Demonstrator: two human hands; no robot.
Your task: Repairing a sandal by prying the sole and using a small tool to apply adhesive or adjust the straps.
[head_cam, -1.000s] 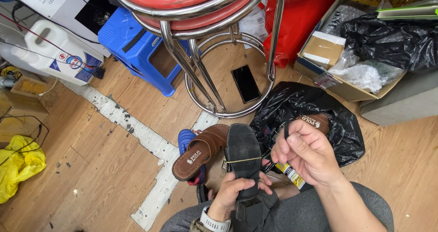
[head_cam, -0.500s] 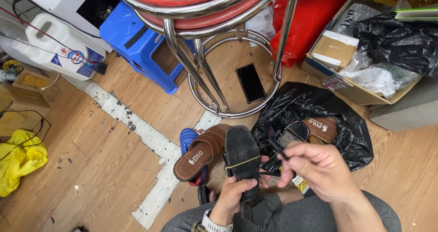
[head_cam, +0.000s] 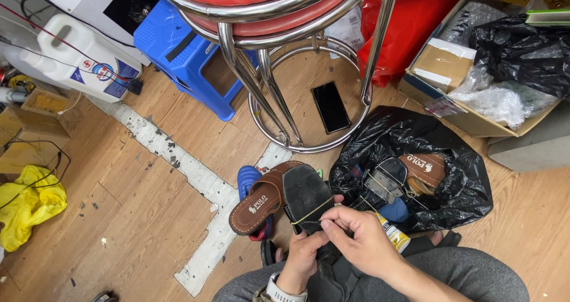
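Head view looks down over grey-trousered knees, where the left hand (head_cam: 303,257) is partly hidden under the right wrist; its fingers curl closed around the near end of a black shoe sole (head_cam: 306,196), sole-side up just above the lap. Right hand (head_cam: 362,239) pinches a yellow rubber band (head_cam: 312,213) stretched across that sole, fingertips closed on it. Whatever lies beneath the sole is hard to make out. Just left lies a brown sandal (head_cam: 261,200) over a blue one. Right of the hands, an open black plastic bag (head_cam: 415,177) holds more footwear. Farther off, a phone (head_cam: 331,107) lies on the wooden floor inside the ring of a chrome stool (head_cam: 285,70), whose red seat is cut off at the top edge.
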